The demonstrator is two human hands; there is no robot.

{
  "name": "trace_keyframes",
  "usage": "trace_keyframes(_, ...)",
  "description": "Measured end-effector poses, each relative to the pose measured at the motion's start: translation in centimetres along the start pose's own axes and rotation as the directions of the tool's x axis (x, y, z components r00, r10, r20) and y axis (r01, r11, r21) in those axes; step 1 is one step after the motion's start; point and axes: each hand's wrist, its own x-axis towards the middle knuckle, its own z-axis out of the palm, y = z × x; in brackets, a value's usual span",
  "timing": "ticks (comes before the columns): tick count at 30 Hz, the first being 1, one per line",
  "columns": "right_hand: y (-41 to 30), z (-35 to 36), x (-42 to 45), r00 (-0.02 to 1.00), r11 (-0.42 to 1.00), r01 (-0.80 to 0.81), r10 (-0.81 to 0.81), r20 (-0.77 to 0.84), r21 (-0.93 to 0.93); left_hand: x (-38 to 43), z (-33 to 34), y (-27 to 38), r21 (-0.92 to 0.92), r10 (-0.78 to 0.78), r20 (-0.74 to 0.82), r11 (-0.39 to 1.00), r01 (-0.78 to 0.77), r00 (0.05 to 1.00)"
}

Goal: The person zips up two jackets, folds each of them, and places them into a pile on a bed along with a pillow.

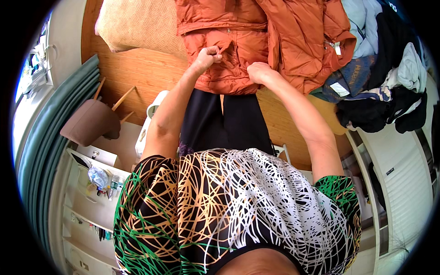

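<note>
An orange padded jacket (pixel 295 41) lies spread out before me, its near edge hanging towards my legs. My left hand (pixel 208 57) pinches a fold of its fabric near a pocket flap. Lower and to the right, my right hand (pixel 260 73) is closed on the jacket close to its near edge; the fingertips are partly hidden. A ribbed cuff or hem with a white tag (pixel 338 48) shows at the jacket's right side.
A yellow woven cover (pixel 141 27) lies left of the jacket. Piled clothes (pixel 381 75) lie to the right. A brown chair (pixel 91 122) lies tilted in view at the left, beside a green curtain (pixel 58 137). White shelves (pixel 89 206) hold small items.
</note>
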Motion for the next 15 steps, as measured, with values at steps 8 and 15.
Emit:
trace_keyframes(8,0.4,1.7,1.9,0.941,0.86,0.234,-0.083,-0.329,0.453,-1.2,-0.1,0.7,-0.152,-0.045,0.099,0.987,0.06,0.994)
trace_keyframes(15,-0.1,2.1,5.1,0.956,0.672,0.149,0.09,-0.279,0.725,-2.1,0.2,1.3,-0.144,-0.029,0.198,0.988,0.058,0.98)
